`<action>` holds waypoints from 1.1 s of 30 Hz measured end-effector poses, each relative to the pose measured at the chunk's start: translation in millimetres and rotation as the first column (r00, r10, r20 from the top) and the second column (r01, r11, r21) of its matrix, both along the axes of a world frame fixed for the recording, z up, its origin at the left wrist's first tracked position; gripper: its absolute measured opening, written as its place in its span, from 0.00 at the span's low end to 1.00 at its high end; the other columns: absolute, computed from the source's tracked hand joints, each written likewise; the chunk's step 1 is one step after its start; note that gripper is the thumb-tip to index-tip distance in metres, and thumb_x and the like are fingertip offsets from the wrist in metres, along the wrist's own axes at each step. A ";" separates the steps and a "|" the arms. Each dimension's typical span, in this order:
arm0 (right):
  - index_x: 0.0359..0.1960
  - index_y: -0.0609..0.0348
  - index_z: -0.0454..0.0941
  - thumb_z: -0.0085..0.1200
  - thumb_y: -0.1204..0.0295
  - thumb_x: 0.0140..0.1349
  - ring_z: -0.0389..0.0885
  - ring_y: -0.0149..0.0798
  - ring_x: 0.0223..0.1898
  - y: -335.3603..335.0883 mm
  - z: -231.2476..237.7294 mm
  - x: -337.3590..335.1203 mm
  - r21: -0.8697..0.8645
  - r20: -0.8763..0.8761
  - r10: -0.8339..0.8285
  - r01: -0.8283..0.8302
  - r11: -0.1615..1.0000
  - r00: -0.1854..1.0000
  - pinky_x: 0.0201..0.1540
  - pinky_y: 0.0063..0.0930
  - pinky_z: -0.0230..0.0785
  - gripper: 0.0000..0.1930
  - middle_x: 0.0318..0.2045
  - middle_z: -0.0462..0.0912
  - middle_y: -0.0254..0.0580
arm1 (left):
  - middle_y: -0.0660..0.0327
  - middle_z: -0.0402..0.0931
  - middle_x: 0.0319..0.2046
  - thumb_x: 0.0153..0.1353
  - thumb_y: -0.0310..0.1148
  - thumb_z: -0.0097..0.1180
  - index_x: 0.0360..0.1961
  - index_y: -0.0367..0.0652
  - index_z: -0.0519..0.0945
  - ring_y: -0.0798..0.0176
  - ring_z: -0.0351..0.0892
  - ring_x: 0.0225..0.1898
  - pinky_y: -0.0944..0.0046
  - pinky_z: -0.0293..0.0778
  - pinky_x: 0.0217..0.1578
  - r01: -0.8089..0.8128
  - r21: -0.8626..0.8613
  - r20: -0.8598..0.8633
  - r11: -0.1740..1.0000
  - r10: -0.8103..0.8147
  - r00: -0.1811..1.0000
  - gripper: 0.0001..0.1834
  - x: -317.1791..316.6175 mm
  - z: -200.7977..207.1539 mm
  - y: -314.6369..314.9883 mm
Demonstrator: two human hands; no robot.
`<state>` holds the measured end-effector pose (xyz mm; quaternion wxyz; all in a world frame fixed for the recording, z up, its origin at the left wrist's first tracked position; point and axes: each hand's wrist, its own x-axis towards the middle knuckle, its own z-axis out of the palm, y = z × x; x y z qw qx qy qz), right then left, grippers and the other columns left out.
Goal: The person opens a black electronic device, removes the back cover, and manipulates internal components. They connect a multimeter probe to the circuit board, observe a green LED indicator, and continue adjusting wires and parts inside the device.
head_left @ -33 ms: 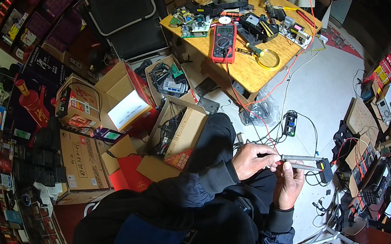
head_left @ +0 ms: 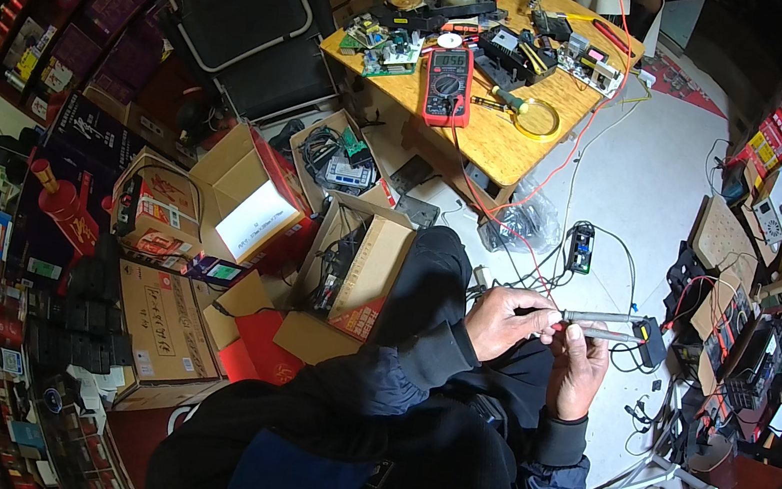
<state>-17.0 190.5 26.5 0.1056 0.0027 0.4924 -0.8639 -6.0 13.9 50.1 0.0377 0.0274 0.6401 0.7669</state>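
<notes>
Just right of the middle, my left hand (head_left: 502,324) pinches the near end of a slim grey test probe (head_left: 597,318). My right hand (head_left: 577,374) is closed beside it on a second grey probe (head_left: 615,336), fingertips close to the left ones. Both probes point right, roughly side by side. Their far ends overlap a black adapter (head_left: 649,346) with a yellow mark; contact cannot be made out. A bit of red shows between the fingers. Thin leads run from near my hands toward a red multimeter (head_left: 448,88) with a lit display on the table.
The wooden table (head_left: 500,155) ahead carries circuit boards (head_left: 394,58), a magnifying glass (head_left: 537,119) and tools. A small dark device (head_left: 581,248) with cables lies on the floor. Open cardboard boxes (head_left: 377,268) stand left of my legs. Electronics crowd the right side; a black chair (head_left: 243,15) is far left.
</notes>
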 end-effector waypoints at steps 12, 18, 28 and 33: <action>0.50 0.60 0.71 0.50 0.66 0.74 0.67 0.31 0.23 10.6 1.9 -6.3 -0.207 0.100 -0.026 0.047 0.977 0.995 0.26 0.27 0.61 0.12 0.25 0.65 0.32 | 0.63 0.82 0.33 0.73 0.32 0.60 0.46 0.30 0.84 0.74 0.77 0.36 0.69 0.76 0.41 0.041 -0.079 0.029 0.996 -0.038 0.999 0.13 0.0 -9.9 2.6; 0.47 0.61 0.74 0.51 0.59 0.77 0.66 0.29 0.22 9.4 -1.8 -8.9 -0.117 0.199 -0.124 0.149 0.982 0.972 0.26 0.25 0.60 0.16 0.21 0.68 0.31 | 0.63 0.81 0.32 0.73 0.32 0.61 0.46 0.30 0.84 0.74 0.76 0.35 0.70 0.75 0.40 0.142 -0.099 0.106 0.985 -0.131 0.986 0.12 5.1 -20.2 6.3; 0.38 0.61 0.76 0.47 0.58 0.80 0.69 0.27 0.21 59.0 -19.5 -27.8 -0.096 0.138 -0.169 0.183 0.978 0.976 0.25 0.22 0.62 0.18 0.23 0.75 0.34 | 0.60 0.83 0.42 0.68 0.33 0.63 0.50 0.32 0.83 0.73 0.78 0.45 0.70 0.73 0.52 0.024 -0.062 0.031 0.998 -0.022 0.999 0.16 11.0 -20.9 -25.4; 0.39 0.62 0.78 0.48 0.61 0.79 0.78 0.29 0.27 75.6 -28.7 -26.5 0.329 0.068 -0.107 0.079 0.941 0.992 0.31 0.22 0.69 0.16 0.29 0.82 0.38 | 0.62 0.79 0.45 0.64 0.22 0.54 0.60 0.33 0.78 0.71 0.75 0.47 0.70 0.71 0.52 0.026 0.133 0.187 0.991 -0.051 0.981 0.22 16.2 -28.1 -43.6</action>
